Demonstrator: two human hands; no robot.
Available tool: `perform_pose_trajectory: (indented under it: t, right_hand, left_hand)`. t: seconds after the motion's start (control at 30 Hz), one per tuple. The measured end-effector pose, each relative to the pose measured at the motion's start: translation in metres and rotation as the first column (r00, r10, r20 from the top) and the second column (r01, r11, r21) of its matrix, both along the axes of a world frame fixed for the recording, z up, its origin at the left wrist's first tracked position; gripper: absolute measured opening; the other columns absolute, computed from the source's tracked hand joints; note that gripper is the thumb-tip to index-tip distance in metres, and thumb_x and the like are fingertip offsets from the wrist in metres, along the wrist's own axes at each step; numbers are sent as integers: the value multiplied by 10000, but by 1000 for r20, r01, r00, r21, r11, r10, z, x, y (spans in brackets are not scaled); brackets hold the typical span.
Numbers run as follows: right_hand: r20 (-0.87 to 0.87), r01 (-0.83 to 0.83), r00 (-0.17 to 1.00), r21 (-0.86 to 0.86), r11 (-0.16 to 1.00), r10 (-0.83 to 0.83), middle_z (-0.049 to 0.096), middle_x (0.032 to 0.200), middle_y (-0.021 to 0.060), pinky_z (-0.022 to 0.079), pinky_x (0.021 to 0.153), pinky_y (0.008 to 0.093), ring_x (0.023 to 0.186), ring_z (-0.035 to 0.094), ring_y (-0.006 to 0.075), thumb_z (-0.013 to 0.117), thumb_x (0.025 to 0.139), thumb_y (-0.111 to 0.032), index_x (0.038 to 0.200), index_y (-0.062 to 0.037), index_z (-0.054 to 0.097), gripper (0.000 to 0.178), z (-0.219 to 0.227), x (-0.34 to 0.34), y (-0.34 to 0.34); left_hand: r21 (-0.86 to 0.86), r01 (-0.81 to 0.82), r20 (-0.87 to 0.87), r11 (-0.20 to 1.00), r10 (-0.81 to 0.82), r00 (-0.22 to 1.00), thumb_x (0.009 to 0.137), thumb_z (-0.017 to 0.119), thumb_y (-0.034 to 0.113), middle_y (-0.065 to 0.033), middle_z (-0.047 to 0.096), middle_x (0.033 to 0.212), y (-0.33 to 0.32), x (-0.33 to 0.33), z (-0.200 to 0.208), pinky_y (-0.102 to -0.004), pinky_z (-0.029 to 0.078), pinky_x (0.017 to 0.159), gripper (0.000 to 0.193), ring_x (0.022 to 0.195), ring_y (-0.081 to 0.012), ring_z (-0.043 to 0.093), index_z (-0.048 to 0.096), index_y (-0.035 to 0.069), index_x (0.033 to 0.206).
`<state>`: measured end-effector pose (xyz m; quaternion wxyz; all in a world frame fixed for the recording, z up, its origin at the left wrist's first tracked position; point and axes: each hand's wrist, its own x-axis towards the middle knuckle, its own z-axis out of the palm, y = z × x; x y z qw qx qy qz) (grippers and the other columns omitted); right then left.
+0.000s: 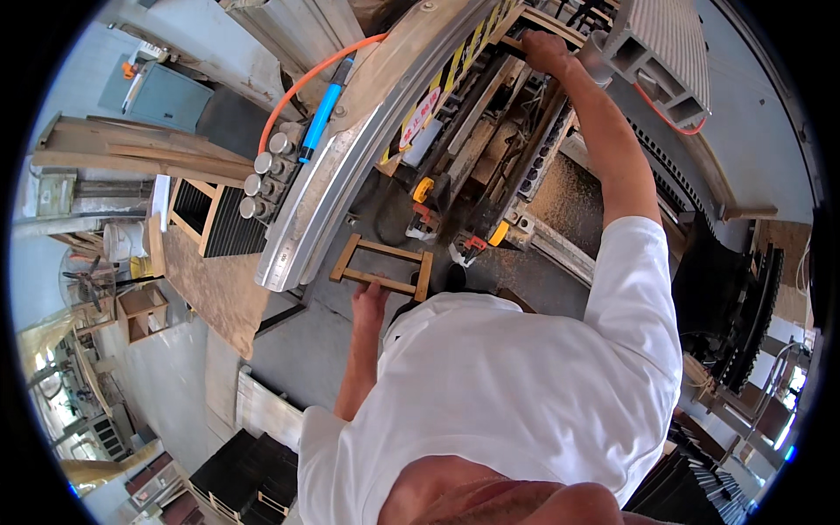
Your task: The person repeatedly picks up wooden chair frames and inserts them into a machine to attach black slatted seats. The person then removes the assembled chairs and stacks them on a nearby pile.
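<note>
Low in front of me, my left hand [370,302] is closed on one long rail of a small rectangular wooden frame [385,249]. The frame is light brown, with an open middle, and hangs above the grey floor. My right arm reaches far forward over a woodworking machine [490,149]. At its far end my right hand [544,52] is closed, its fingers curled beside a dark bar; what they grip is partly hidden. Yellow and red clamp parts [423,190] sit at the machine's near end.
A metal beam [297,227] with round knobs and a blue air gun [325,109] curves along the left. Sawdust [560,197] lies inside the machine. Slatted dark pieces [232,219] rest on a brown board [214,280]. Black stacks [249,472] stand behind left.
</note>
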<state>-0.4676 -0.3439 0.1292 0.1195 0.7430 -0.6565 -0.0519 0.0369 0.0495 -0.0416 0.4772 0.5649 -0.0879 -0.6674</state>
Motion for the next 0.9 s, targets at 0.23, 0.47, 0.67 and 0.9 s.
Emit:
perform_pose_trajectory:
  t: [0.23, 0.47, 0.67, 0.9]
  right_hand:
    - [-46, -121, 992, -31, 992, 119, 676, 962, 162, 523, 745, 524, 911, 651, 372, 613, 823, -99, 1053, -88, 606, 230, 2, 5, -8]
    - [-56, -137, 989, -35, 990, 135, 693, 919, 149, 526, 753, 498, 899, 669, 359, 614, 801, -188, 977, -102, 649, 199, -15, -15, -20]
    - [-77, -54, 996, -5, 999, 54, 685, 1025, 158, 511, 839, 493, 998, 643, 376, 637, 794, -218, 1023, -118, 647, 250, -15, -25, -22]
    - [-187, 26, 982, 130, 991, -1, 686, 1023, 140, 541, 782, 534, 957, 659, 356, 720, 821, -297, 1101, -129, 666, 331, 1, -6, -23]
  left_hand:
    - [45, 1, 38, 999, -2, 999, 932, 573, 85, -144, 604, 1165, -5, -7, -21, -399, 510, 921, 288, 1079, -268, 601, 522, -44, 1184]
    - [13, -46, 71, 999, 45, 996, 919, 598, 80, -121, 616, 1108, 0, -6, -25, -375, 535, 893, 279, 1038, -237, 616, 534, -37, 1164]
    - [42, -174, 86, 984, 170, 982, 925, 581, 86, -151, 602, 1168, 27, 10, -33, -393, 506, 940, 329, 1066, -258, 599, 521, -53, 1217]
    - [87, -263, 170, 961, 246, 954, 932, 557, 103, -120, 617, 1194, 42, 29, -34, -377, 509, 920, 337, 1074, -244, 603, 520, -41, 1235]
